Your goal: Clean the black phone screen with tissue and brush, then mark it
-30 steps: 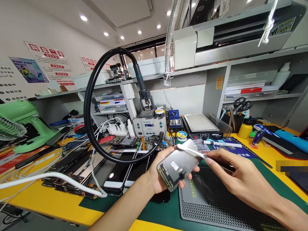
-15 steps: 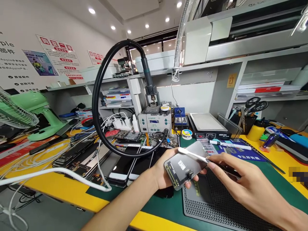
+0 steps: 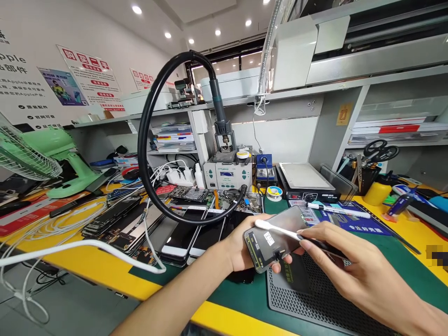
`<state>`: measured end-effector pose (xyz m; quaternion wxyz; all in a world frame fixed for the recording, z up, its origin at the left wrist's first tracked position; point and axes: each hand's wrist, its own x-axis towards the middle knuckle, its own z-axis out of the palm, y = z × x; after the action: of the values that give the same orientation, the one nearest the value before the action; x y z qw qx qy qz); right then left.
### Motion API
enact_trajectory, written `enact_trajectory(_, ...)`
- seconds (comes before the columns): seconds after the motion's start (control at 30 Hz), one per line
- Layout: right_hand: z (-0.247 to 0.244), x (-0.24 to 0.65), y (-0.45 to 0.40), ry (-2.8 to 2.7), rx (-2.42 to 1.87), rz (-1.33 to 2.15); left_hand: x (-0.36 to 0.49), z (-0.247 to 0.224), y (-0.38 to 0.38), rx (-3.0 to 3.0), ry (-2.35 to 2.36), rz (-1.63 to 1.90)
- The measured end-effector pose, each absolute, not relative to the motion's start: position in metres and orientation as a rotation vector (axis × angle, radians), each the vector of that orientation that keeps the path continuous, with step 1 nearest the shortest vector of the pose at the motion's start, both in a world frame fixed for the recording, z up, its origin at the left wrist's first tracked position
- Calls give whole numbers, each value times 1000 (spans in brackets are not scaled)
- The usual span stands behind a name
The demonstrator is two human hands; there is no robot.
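Observation:
A grey phone screen panel (image 3: 276,235), its back with a small white label facing up, rests in my left hand (image 3: 241,247), whose fingers wrap round its edges. My right hand (image 3: 350,261) pinches a white and black brush-like tool (image 3: 280,229). The tool's white, rounded head lies over the panel's upper left part; whether it touches cannot be told. Both hands are above a dark perforated mat (image 3: 297,298) on the green work mat (image 3: 241,298).
A hot air station (image 3: 227,175) with a looping black hose (image 3: 142,140) stands behind. Phones (image 3: 184,233) and cables (image 3: 84,247) lie left; a heating plate (image 3: 308,182), marker (image 3: 339,211) and yellow bottle (image 3: 378,191) lie back right. A green fan (image 3: 70,163) is far left.
The tool's white head has shifted slightly left and down across the panel, and the panel is tilted a little differently. The whole view has shifted slightly.

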<state>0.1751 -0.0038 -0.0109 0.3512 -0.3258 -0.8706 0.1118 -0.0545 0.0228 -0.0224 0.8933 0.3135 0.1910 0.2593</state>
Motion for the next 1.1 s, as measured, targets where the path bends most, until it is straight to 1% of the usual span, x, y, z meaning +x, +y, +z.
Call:
enact_trajectory(0.2,-10,173,-5,-2270,-741,256,-54,-23,23,661,424,523)
enact_trajectory(0.6,-6,167,-7,-2244,-737,215,-53,-26,24,662,421,560)
enact_trajectory(1.1,-5,163,-8,-2258,-695,228,-52,-25,27,670,426,509)
